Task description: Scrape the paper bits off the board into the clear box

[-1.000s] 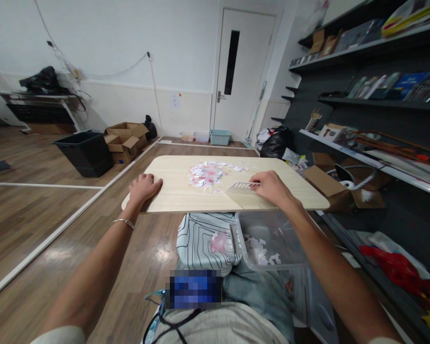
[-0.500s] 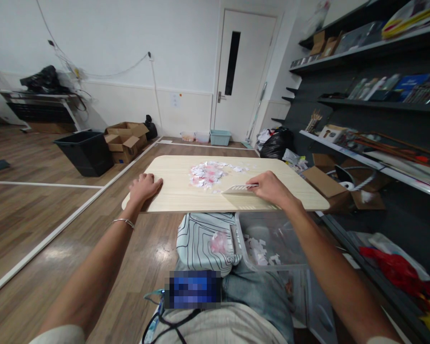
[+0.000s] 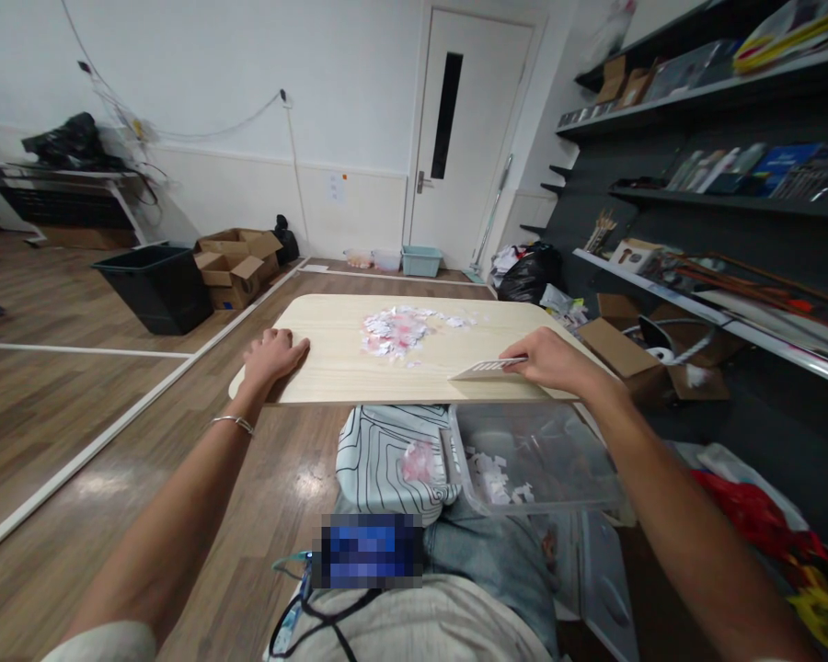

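My right hand (image 3: 544, 357) is closed around a white slotted spatula (image 3: 484, 369), whose blade points left and touches or nearly touches the pale wooden tabletop (image 3: 331, 372). Flat on the left end of this top lies my left hand (image 3: 273, 357), fingers apart, with nothing in it. Between the hands, toward the far side, a heap of small white paper scraps (image 3: 396, 329) is spread over a pinkish patch. A few loose scraps trail to its right. Below the near edge, a clear plastic bin (image 3: 534, 460) holds more white scraps.
A striped cloth (image 3: 386, 464) with a pink stain lies beside the bin. On the floor at left stand a black bin (image 3: 155, 290) and cardboard boxes (image 3: 231, 267). Loaded dark shelves (image 3: 718, 198) line the right. A teal basket (image 3: 420, 261) sits near the door.
My right hand has moved to the right with the spatula, away from the heap. My left hand stays on the tabletop. The camera view has shifted slightly.
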`<state>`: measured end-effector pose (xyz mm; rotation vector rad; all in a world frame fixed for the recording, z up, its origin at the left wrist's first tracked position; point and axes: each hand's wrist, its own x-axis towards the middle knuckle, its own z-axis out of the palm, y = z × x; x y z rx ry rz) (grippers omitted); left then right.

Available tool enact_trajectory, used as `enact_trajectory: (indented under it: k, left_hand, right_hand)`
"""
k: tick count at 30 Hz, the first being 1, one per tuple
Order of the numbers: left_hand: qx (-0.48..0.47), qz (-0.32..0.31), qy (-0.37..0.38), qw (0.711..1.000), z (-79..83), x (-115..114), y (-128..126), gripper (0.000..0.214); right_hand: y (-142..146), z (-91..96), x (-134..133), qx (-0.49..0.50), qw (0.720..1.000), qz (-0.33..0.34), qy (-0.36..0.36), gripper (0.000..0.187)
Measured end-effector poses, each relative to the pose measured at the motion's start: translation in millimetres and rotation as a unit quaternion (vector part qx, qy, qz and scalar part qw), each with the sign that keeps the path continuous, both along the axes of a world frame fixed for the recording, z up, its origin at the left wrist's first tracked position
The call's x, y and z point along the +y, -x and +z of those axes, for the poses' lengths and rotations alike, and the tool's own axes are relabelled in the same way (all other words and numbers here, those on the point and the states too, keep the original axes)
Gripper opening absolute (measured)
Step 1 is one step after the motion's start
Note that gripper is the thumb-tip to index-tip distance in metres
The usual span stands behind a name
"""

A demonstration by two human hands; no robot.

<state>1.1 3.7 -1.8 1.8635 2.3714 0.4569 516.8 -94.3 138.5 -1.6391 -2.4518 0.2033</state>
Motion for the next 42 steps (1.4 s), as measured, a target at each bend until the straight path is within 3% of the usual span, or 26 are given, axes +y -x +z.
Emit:
enact_trajectory:
  k: [6,12,16,22,26,32,37,42]
  left_hand:
    - [0.001,0.008,0.008,1.000,2.5,-1,-2,0.082]
    - [-0.011,0.010,0.008,1.000,6.7,-3,-4,0.079]
    - [-0.016,0.015,0.005,1.000,7.8,-3,-4,0.078]
    - [-0.012,0.010,0.007,1.000,7.3,-4,-4,0.078]
    - [-0.015,0.013,0.003,1.000,7.1,-3,-4,0.076]
    - [-0.009,0.010,0.001,1.000,4.0,0,-2,0.079]
    - [0.000,0.010,0.005,1.000,2.2,1,-1,0.080]
    - [0.002,0.011,0.006,1.000,1.3,1,0,0.081]
  right_hand:
    - [-39,12.4,-24,-0.016,0.999,-0.039,0.034,0.022]
    - [-44,4.0,-29,-0.032,0.999,-0.018,0.027,0.014]
    - [-40,2.2,-18,-0.059,0.998,-0.009,0.010,0.025]
    - [-45,19.6,-2,-0.033,0.999,-0.028,0.015,0.025]
    - [-43,17.9,10,-0.037,0.999,-0.015,0.012,0.030]
    - [-29,5.1,41,-0.103,0.993,0.056,0.007,0.041]
    - [-25,12.6,62,-0.207,0.976,0.071,0.006,0.070]
    - [-25,16.8,66,-0.247,0.963,0.100,0.029,0.075]
